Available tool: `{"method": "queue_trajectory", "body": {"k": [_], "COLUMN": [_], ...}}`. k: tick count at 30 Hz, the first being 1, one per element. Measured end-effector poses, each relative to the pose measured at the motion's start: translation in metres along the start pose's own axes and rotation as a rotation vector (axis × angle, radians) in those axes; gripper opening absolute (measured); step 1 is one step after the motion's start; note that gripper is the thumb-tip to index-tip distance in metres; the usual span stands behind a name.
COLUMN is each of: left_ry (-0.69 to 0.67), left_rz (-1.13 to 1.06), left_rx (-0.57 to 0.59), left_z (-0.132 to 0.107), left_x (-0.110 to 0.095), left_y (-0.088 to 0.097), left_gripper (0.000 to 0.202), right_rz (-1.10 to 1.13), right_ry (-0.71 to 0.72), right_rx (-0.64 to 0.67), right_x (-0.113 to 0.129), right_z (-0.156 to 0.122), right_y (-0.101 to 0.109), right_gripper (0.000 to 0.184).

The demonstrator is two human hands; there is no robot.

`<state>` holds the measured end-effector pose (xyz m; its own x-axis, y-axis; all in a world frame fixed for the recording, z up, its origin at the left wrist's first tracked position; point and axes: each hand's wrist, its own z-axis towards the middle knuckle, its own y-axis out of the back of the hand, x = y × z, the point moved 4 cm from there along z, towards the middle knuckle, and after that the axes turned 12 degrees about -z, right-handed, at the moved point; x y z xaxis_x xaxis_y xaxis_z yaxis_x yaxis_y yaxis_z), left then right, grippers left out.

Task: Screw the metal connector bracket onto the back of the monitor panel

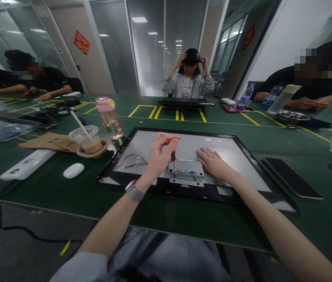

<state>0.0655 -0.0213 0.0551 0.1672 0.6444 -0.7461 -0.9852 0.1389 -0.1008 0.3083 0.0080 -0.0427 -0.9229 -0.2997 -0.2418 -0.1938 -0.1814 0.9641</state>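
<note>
A flat monitor panel [183,143] with a black frame lies back side up on the green table before me. Near its front edge sits a metal bracket box [187,178] with video ports facing me. My left hand [160,152] is closed around the top of an orange and black screwdriver [173,154], which stands upright with its tip at the box's left end. My right hand [214,164] lies flat, fingers spread, on the panel just right of the box. Thin cables [133,159] run across the panel's left part.
Left of the panel are a pink-lidded bottle [109,117], a plastic cup in a carrier [87,139], a white power bank [27,164] and a white mouse-shaped case [73,170]. A black phone [291,177] lies at the right. Several people sit around the table.
</note>
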Motion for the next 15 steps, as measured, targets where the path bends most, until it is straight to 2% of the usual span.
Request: {"method": "queue_trajectory", "body": {"k": [2,4,7,12,15], "left_ry": [0.025,0.059,0.071,-0.056,-0.052], "left_rz": [-0.051,-0.11,-0.115,0.034,0.039], "left_rx": [0.04,0.06,0.061,0.002,0.027], "left_z": [0.0,-0.0003,-0.001,-0.0014,-0.0011], "left_x": [0.0006,0.0015,0.002,-0.0023,-0.0044], "left_y": [-0.0004,-0.0007,-0.0016,-0.0008,-0.0009], "left_gripper": [0.026,0.03,0.025,0.006,0.014], "right_rz": [0.0,0.001,0.002,-0.021,-0.02], "right_ry": [-0.002,0.003,0.009,0.011,0.016], "right_rx": [0.008,0.006,-0.009,-0.005,-0.011], "right_x": [-0.0004,-0.0005,-0.0001,0.0012,0.0012], "right_z": [0.0004,0.0006,0.0006,0.0004,0.0005], "right_y": [-0.0011,-0.0015,-0.0011,0.0002,0.0011], "right_gripper": [0.054,0.054,0.053,0.054,0.053]}}
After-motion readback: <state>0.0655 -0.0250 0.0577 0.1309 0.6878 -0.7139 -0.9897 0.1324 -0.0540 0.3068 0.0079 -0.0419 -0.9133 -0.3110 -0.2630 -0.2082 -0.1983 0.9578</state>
